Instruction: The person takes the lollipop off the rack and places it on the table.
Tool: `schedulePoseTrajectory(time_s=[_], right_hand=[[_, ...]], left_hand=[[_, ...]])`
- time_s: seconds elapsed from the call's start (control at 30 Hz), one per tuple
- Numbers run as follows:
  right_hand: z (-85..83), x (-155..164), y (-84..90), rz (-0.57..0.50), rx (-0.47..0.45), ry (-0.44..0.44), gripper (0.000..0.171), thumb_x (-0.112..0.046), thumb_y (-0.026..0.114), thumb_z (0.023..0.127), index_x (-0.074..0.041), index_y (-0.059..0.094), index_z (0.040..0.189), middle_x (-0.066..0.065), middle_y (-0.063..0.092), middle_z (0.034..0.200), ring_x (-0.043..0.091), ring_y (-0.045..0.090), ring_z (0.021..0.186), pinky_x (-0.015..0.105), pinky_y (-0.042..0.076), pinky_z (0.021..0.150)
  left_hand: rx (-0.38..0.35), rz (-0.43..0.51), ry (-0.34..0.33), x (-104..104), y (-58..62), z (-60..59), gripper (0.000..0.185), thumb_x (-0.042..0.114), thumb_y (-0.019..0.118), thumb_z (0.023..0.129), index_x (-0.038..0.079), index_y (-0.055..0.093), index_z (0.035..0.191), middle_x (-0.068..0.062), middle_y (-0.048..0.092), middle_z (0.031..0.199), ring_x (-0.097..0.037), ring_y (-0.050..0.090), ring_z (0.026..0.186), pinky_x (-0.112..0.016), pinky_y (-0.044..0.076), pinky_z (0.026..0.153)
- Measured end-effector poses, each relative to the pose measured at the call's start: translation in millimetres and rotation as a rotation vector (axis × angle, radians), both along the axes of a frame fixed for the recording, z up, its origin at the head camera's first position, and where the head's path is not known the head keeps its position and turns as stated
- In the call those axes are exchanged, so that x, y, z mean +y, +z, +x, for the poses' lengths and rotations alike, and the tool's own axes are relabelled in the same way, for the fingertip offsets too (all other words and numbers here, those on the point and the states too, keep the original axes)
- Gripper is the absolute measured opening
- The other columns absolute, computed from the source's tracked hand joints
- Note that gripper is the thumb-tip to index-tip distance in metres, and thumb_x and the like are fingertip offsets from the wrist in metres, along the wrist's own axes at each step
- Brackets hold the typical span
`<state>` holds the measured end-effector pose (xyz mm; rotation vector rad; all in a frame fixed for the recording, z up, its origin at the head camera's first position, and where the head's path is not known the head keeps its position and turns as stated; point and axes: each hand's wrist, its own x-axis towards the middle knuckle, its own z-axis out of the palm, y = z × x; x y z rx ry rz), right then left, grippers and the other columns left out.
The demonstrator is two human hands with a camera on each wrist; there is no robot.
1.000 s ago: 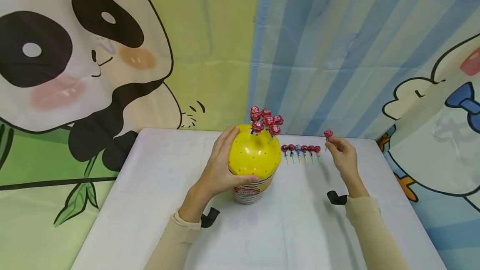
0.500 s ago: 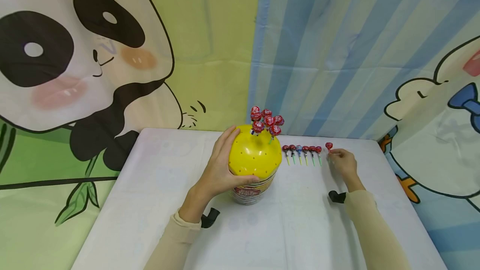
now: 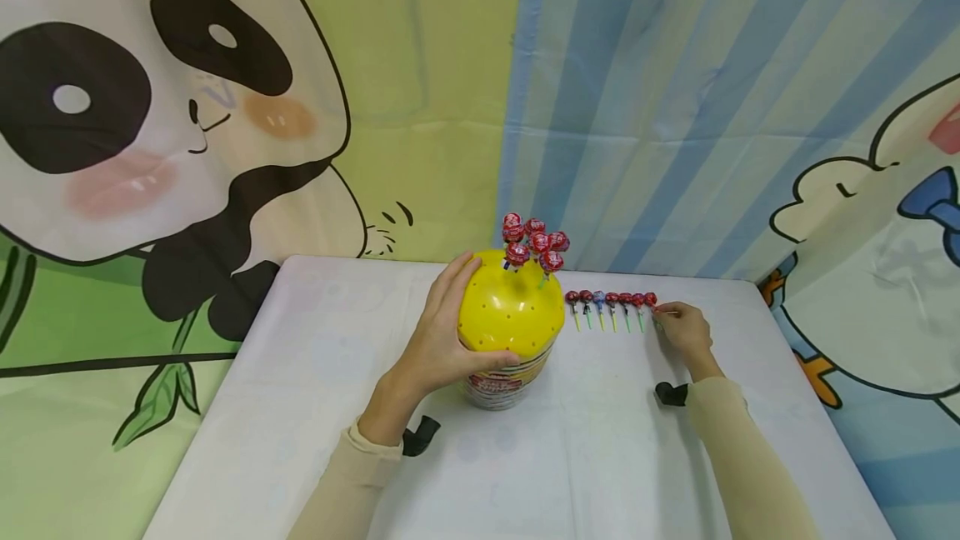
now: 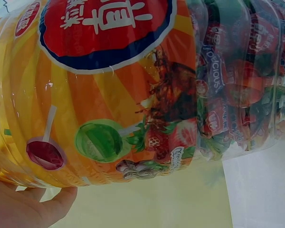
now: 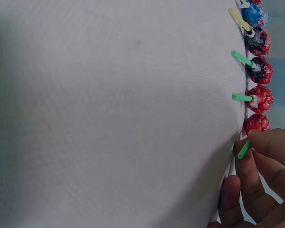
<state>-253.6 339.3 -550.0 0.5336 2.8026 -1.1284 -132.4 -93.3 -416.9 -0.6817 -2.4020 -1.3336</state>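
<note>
A clear candy jar [image 3: 498,390] with a yellow domed lid [image 3: 512,311] stands upright on the table. My left hand [image 3: 438,332] grips it around the lid, thumb at the near side and fingers along the left. Several red-wrapped lollipops [image 3: 538,242] stick up from the back of the lid, which is dotted with small holes. At the right, my right hand [image 3: 684,330] pinches the green stick of a red lollipop [image 5: 256,122]. That lollipop's head lies at the right end of a row of lollipops [image 5: 260,98]. In the left wrist view the jar's orange label [image 4: 128,99] shows, with wrapped candies inside.
The table [image 3: 585,457] has a white cover, and its back edge runs close behind the row. A panda-printed curtain [image 3: 420,90] and a blue-striped curtain [image 3: 660,107] hang behind it. Black straps [image 3: 670,394] show at both wrists.
My right hand has lowered the red lollipop and moved it left, up against the end of the row. The left hand stays on the jar.
</note>
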Motion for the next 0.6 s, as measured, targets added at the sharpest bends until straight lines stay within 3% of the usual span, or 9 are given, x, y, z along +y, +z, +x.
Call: schedulePoseTrajectory(time_s=[0.47, 0.6], right_hand=[[0.6, 3.1, 1.3, 0.009, -0.006, 0.053, 0.043, -0.034, 0.056, 0.101, -0.001, 0.063, 0.128, 0.024, 0.06, 0.127, 0.046, 0.049, 0.117, 0.068, 0.027, 0.096], [4.9, 0.2, 5.7, 0.004, 0.041, 0.053, 0.043, -0.031, 0.058, 0.101, 0.001, 0.062, 0.129, 0.024, 0.061, 0.124, 0.043, 0.053, 0.112, 0.061, 0.036, 0.094]], left_hand=[[-0.01, 0.001, 0.0, -0.1, 0.8, -0.2, 0.125, 0.05, 0.094, 0.062, 0.028, 0.02, 0.16, 0.011, 0.011, 0.164, -0.02, 0.024, 0.145, -0.055, 0.041, 0.104], [-0.007, 0.001, -0.003, -0.3, 0.2, 0.3, 0.125, 0.05, 0.093, 0.062, 0.028, 0.02, 0.16, 0.01, 0.011, 0.164, -0.021, 0.024, 0.145, -0.056, 0.041, 0.104]])
